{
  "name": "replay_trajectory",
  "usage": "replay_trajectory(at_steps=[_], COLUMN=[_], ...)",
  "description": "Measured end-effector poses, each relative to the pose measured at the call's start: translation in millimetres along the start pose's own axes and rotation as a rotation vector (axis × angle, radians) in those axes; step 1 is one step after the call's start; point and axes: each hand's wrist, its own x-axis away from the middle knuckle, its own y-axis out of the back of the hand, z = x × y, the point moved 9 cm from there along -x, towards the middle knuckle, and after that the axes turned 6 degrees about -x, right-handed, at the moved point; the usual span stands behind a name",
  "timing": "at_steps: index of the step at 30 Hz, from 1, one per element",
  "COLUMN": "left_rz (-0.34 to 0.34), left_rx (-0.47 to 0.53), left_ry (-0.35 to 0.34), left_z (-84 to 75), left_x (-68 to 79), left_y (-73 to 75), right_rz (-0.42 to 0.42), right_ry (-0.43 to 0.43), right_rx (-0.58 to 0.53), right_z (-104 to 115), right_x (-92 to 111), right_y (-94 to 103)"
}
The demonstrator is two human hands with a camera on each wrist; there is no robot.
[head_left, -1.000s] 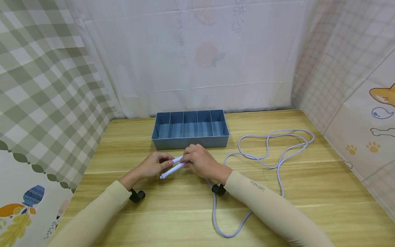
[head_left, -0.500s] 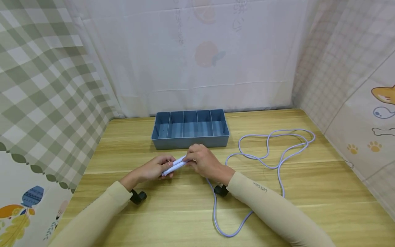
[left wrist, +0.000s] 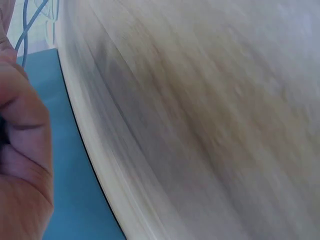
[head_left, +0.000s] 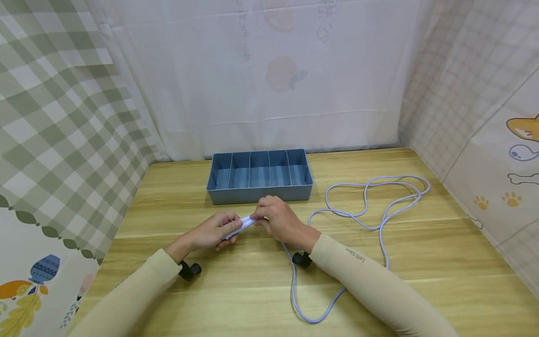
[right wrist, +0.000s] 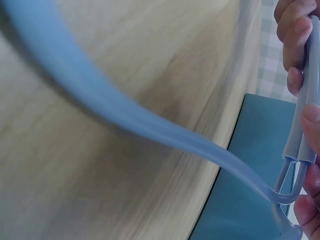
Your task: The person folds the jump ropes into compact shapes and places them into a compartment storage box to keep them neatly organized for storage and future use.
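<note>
Two pale purple jump rope handles (head_left: 246,223) lie side by side between the hands. My left hand (head_left: 214,230) holds them near their left ends, thumb on top. At their other ends, my right hand (head_left: 275,219) pinches the pair. In the right wrist view, the handles (right wrist: 298,132) run parallel, and the thin rope (right wrist: 175,136) leaves their ends beside the right fingertips. The rest of the jump rope (head_left: 293,285) trails in loose loops over the table, partly under the right arm. Fingers cover much of both handles.
A blue-grey organizer box (head_left: 261,194) with several compartments stands just behind the hands on the wooden table (head_left: 177,187). Rope loops (head_left: 381,224) spread over the table's right side. Patterned cloth (head_left: 269,117) hangs behind the table and at both sides.
The two handles, angled apart a second ago, now lie together. My left hand has closed around their left ends. The right hand has barely moved.
</note>
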Motion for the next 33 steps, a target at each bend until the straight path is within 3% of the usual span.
replay_trajectory(at_steps=[4,8,15,23,27,33], left_rz=[0.024,0.022,0.003,0.074,0.097,0.115], left_rx=[0.033,0.081,0.110,0.088,0.086,0.097], left_ry=[0.013,0.030,0.031,-0.056,-0.070,-0.066], left_z=[0.1,-1.1,-1.5,-8.3,-8.5,-6.4], left_x=[0.7,4.2,9.5,17.9,24.6,34.8], left_y=[-0.4,3.4,11.5,12.7,16.0,21.4], right_rz=[-0.013,0.008,0.205,0.336,0.354,0.327], right_ry=[-0.010,-0.141,-0.509,-0.690,-0.728,-0.617], right_rx=[-0.004,-0.071,-0.417,-0.882,-0.866,-0.600], right_z=[-1.3,-12.2,-42.9,-55.6,-66.7,-79.5], right_x=[0.8,2.4,18.6,43.6,54.6,60.5], right_y=[0.8,3.8,-5.6,-7.6,5.1,32.1])
